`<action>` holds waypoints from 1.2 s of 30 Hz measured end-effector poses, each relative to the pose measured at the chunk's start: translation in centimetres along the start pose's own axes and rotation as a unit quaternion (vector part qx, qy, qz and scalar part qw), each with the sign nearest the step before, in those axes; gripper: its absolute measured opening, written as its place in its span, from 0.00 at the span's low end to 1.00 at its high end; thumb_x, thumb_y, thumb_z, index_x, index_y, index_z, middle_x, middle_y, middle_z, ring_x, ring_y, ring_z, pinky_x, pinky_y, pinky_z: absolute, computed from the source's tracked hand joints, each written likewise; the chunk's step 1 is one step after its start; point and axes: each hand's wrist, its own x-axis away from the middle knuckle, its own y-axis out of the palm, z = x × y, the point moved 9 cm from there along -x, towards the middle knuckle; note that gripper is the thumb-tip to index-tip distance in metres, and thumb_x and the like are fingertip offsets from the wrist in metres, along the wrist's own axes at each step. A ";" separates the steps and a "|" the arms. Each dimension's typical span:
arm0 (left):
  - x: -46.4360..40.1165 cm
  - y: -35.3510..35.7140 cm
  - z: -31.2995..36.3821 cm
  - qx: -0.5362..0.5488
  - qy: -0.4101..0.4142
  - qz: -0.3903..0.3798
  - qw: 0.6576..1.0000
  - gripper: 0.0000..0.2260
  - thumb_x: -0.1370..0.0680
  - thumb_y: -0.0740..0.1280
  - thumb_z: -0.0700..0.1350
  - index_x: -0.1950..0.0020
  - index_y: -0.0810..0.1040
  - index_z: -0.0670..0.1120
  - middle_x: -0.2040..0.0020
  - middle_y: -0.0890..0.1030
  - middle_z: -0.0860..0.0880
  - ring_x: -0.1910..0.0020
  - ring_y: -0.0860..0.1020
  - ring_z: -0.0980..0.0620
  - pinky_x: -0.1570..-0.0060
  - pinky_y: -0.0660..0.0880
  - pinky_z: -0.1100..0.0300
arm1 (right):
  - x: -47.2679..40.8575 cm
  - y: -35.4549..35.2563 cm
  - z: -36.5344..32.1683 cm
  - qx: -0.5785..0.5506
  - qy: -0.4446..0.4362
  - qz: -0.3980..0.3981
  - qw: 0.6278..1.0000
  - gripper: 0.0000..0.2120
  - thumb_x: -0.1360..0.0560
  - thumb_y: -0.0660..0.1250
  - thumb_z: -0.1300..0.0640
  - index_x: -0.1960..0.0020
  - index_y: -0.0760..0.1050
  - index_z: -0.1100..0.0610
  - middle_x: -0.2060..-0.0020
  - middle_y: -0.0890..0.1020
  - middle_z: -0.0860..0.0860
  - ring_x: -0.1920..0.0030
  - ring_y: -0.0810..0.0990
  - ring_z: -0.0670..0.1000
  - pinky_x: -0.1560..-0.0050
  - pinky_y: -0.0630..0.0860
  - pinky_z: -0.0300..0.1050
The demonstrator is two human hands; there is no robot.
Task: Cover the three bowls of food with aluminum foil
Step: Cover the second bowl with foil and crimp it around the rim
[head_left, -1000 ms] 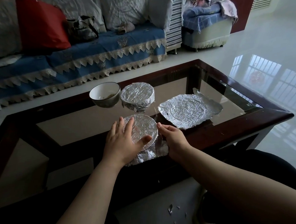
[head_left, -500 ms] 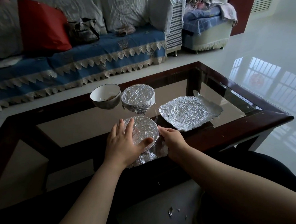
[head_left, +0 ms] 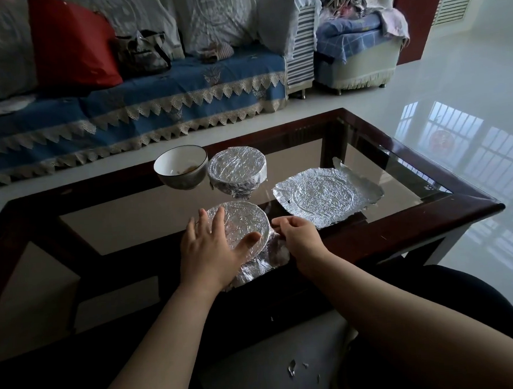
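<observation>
**Foil going over the nearest bowl**

Head view: the left hand (head_left: 206, 250) is lying flat on top of the nearest foil-covered bowl (head_left: 245, 221), its grip spread, fingers straight and thumb pressing on the foil. The right hand (head_left: 299, 236) is sitting at the bowl's right rim, its grip curling in on the foil edge (head_left: 274, 251) that is hanging crumpled down the side. This bowl is standing at the near edge of the glass surface (head_left: 117, 222). Behind it, a second bowl wrapped in foil (head_left: 237, 170) is sitting just beside an uncovered white bowl (head_left: 181, 167) on its left. A loose foil sheet (head_left: 326, 196) is lying flat to the right, apart from the bowls.
</observation>
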 end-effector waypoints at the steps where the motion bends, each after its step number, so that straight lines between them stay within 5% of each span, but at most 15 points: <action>1: 0.1 0.0 0.0 0.003 -0.012 0.002 1.000 0.60 0.48 0.27 0.81 0.22 0.47 0.53 0.22 0.48 0.40 0.23 0.46 0.40 0.27 0.45 0.48 | 0.2 -0.2 -0.4 0.010 -0.020 0.006 1.000 0.10 0.20 0.61 0.56 0.55 0.79 0.55 0.61 0.81 0.53 0.61 0.79 0.49 0.53 0.77 0.46; 7: -0.3 -1.3 -0.6 0.067 -0.041 -0.012 0.997 0.61 0.49 0.28 0.82 0.22 0.51 0.53 0.21 0.49 0.43 0.24 0.52 0.39 0.27 0.52 0.45 | 1.6 0.6 -1.3 0.043 -0.092 -0.085 0.991 0.10 0.23 0.66 0.49 0.48 0.76 0.55 0.58 0.81 0.50 0.58 0.79 0.44 0.58 0.75 0.34; 11: -0.6 -2.1 -0.1 0.010 0.059 0.001 0.998 0.56 0.45 0.31 0.82 0.23 0.53 0.57 0.21 0.48 0.47 0.23 0.48 0.42 0.27 0.48 0.46 | 1.5 1.2 -0.7 0.006 -0.076 -0.120 0.990 0.08 0.25 0.69 0.54 0.48 0.76 0.56 0.56 0.82 0.57 0.56 0.80 0.50 0.53 0.75 0.40; 17: -0.8 0.1 0.9 -0.043 0.107 -0.057 0.992 0.55 0.47 0.33 0.83 0.23 0.45 0.61 0.21 0.45 0.51 0.23 0.42 0.47 0.27 0.45 0.45 | 1.2 1.4 -0.5 -0.049 -0.036 -0.131 0.989 0.09 0.25 0.69 0.57 0.47 0.77 0.59 0.57 0.81 0.57 0.60 0.79 0.50 0.58 0.76 0.41; 21: -0.7 0.2 0.9 -0.054 0.103 -0.058 0.991 0.56 0.47 0.32 0.83 0.23 0.45 0.61 0.21 0.45 0.50 0.23 0.42 0.46 0.27 0.44 0.45 | 1.1 1.6 -0.3 -0.087 -0.022 -0.139 0.986 0.07 0.24 0.68 0.59 0.49 0.79 0.61 0.57 0.83 0.57 0.59 0.81 0.51 0.52 0.77 0.43; 26: -0.8 0.3 0.7 -0.058 0.100 -0.050 0.992 0.54 0.46 0.32 0.83 0.23 0.45 0.61 0.21 0.46 0.50 0.23 0.43 0.46 0.27 0.45 0.45 | 1.0 1.6 -0.1 -0.112 -0.009 -0.138 0.984 0.05 0.24 0.66 0.62 0.57 0.79 0.59 0.70 0.82 0.48 0.73 0.78 0.40 0.69 0.73 0.33; 36: -0.7 0.2 0.8 -0.061 0.099 -0.047 0.992 0.55 0.47 0.31 0.83 0.23 0.46 0.60 0.21 0.46 0.50 0.23 0.43 0.46 0.27 0.45 0.45 | 0.5 1.6 1.0 -0.123 0.026 -0.087 0.988 0.10 0.25 0.69 0.56 0.61 0.76 0.60 0.66 0.80 0.55 0.67 0.78 0.47 0.61 0.74 0.41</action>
